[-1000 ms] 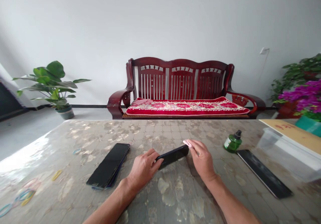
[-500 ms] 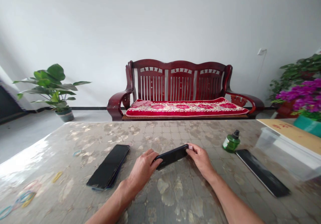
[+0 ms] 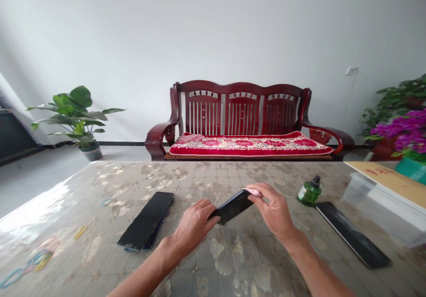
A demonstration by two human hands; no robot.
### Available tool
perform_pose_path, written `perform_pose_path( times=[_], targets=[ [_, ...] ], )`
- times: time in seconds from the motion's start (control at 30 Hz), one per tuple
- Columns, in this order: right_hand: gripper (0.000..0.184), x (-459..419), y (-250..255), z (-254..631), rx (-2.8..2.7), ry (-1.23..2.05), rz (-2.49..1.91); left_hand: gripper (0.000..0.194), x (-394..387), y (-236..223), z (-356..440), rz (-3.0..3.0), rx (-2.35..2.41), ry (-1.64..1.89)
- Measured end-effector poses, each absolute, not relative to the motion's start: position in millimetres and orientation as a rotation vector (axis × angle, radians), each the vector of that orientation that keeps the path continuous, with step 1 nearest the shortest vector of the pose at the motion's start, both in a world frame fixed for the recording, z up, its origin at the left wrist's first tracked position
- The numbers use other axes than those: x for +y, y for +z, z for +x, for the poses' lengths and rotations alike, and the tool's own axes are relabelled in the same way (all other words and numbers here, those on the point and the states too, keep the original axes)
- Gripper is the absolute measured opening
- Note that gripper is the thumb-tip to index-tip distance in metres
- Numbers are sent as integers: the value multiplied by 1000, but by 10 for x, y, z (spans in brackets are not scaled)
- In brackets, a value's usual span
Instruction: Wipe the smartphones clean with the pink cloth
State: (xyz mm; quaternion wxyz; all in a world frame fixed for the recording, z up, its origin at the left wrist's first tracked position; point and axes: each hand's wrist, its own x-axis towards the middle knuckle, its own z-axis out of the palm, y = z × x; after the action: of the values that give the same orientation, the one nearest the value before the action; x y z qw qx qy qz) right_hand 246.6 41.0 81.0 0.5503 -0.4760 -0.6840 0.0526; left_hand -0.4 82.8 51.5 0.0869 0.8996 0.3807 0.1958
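Note:
A black smartphone [image 3: 234, 207] is held tilted above the table, its right end higher than its left. My left hand [image 3: 197, 218] is closed on its left end, thumb over the front. My right hand [image 3: 273, 206] pinches a small pink, cloth-like piece [image 3: 253, 192] against the phone's upper right corner; how much of it lies inside the fingers is hidden. Left of my hands lies a stack of phones [image 3: 146, 220], black screen up, with a blue edge showing underneath. To the right, another dark phone [image 3: 353, 235] rests near a green bottle [image 3: 309, 191] with a black cap.
Coloured rubber bands [image 3: 39, 259] lie at the table's left side. At the right stands a clear plastic box [image 3: 376, 208] with a tan board [image 3: 389, 175] on top. A wooden bench [image 3: 239, 110] is beyond the table [image 3: 199, 179], with a potted plant [image 3: 78, 115] at its left.
The right hand has risen slightly, and the phone is more steeply tilted. More of the pink piece shows now, over the phone's upper corner. The view has shifted slightly.

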Motion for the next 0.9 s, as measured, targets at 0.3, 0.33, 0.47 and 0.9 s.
perform_pose_path(
  times=[0.3, 0.33, 0.47, 0.9],
  targets=[
    [23, 268, 1008, 2226, -1864, -167, -1015, 15, 680, 793, 277, 2687, 1016, 1021],
    [24, 258, 1023, 2190, -1871, -193, -1004, 16, 659, 841, 297, 2665, 998, 1108],
    [29, 213, 1037, 2070, -1894, -281, -977, 27, 594, 962, 321, 2582, 962, 1293],
    [36, 195, 972, 2091, -1898, -563, -984, 19, 558, 970, 72, 2465, 1069, 1339]
  ],
)
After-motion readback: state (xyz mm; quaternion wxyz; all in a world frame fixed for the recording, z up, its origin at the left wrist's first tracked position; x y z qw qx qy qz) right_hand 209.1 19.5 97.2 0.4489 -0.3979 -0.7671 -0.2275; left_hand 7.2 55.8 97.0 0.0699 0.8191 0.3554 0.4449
